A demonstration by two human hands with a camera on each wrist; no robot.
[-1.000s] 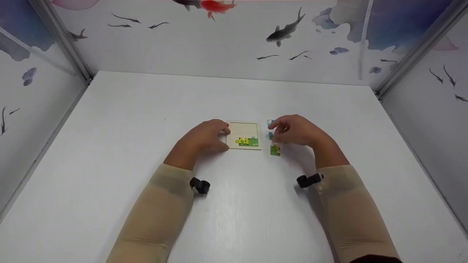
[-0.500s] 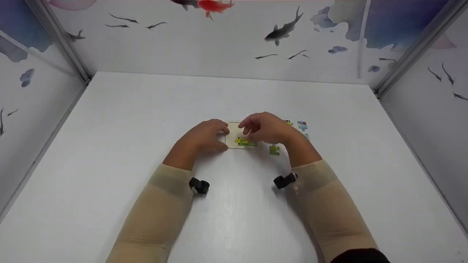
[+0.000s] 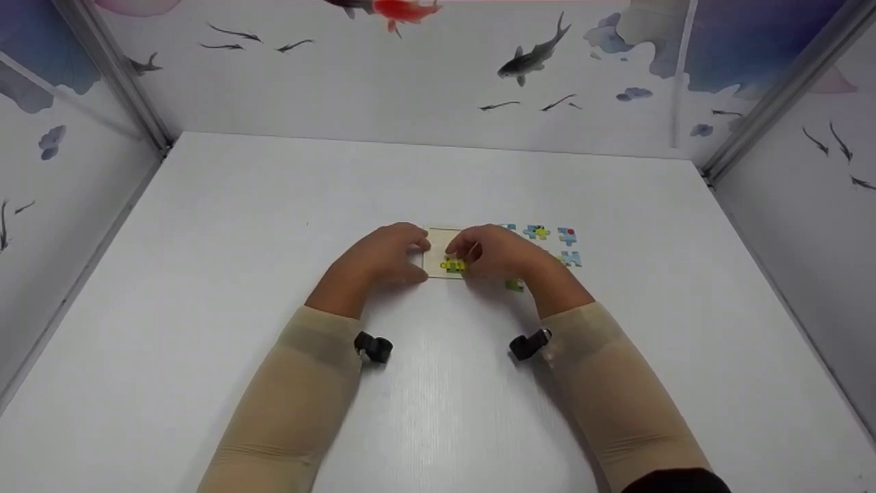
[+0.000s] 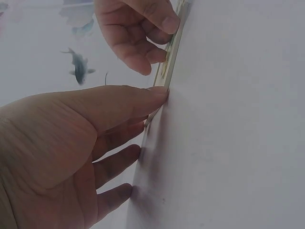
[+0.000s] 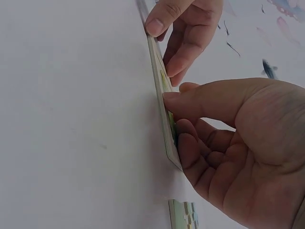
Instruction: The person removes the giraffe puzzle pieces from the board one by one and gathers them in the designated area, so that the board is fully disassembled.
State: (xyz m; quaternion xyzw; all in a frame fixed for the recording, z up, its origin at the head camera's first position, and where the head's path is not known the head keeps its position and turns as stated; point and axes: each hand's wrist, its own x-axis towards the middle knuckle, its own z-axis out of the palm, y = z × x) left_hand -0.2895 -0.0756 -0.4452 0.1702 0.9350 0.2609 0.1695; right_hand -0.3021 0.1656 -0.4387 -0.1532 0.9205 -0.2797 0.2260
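Observation:
A shallow, pale wooden puzzle tray [image 3: 438, 239] lies flat on the white table with green and yellow jigsaw pieces [image 3: 452, 265] along its near side. My left hand [image 3: 387, 257] holds the tray by its left edge; in the left wrist view its thumb [image 4: 155, 97] sits at the tray's corner. Over the right part of the tray is my right hand [image 3: 499, 253], fingers curled. From the right wrist, its thumb [image 5: 178, 101] and bent fingers close round a green puzzle piece [image 5: 171, 119] low at the tray; the hand hides most of it.
Several loose jigsaw pieces lie right of the tray, among them a blue and yellow one [image 3: 537, 231], one with a red dot [image 3: 567, 235] and a green one [image 3: 514, 285] partly behind my right hand. White walls with painted fish surround the table [image 3: 438, 424].
My right hand has moved left from the loose pieces to the tray, then settled slightly lower over its right part. The loose pieces at the right came into view. My left hand stayed at the tray's edge.

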